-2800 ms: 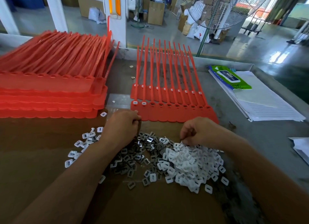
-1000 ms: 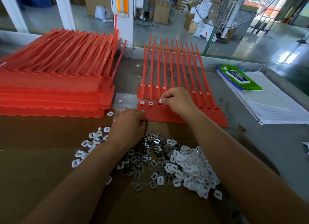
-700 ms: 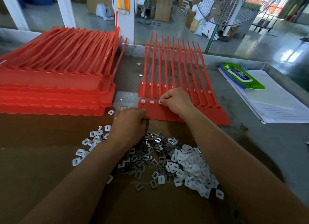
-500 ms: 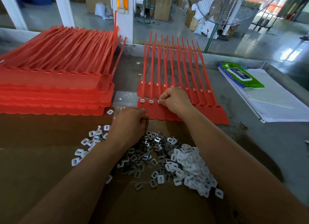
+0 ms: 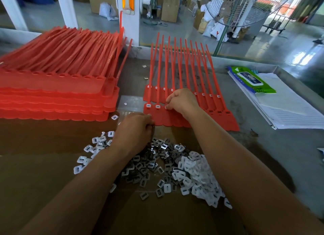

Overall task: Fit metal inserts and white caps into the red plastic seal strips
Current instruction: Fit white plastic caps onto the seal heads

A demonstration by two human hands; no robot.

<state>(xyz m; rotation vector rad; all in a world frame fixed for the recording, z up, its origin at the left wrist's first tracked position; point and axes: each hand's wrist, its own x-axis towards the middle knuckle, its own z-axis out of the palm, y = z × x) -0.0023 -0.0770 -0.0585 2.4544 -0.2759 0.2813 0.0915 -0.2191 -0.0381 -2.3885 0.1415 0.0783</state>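
**Two sockets capped, a third under the right hand (image 5: pixel 180 101)**

Two white caps (image 5: pixel 148 105) sat fitted at the left end of the near sheet of red seal strips (image 5: pixel 220 120). The sheet lay flat on the table (image 5: pixel 273 156), its tails pointing away from the person. The right hand's grip was closed, fingertips (image 5: pixel 167 105) pinched on what looked like a white cap at the third socket from the left. The left hand (image 5: pixel 135 131) was curled at the sheet's near left corner, touching its edge. Whether its grip held a part or only steadied the sheet could not be told.

The row of sockets ran left to right, across the strips' long axis. The open sockets (image 5: pixel 219 111) therefore lay to the right of the right hand, past its wrist. That hand was the nearer one to them, and the work would probably step rightward.

The supply lay closer to the person. Grey metal inserts (image 5: pixel 145 166) sat just behind the left hand, with a heap of loose caps (image 5: pixel 198 175) beside them under the right forearm. A stack of further sheets (image 5: pixel 52 94) stood well to the left.
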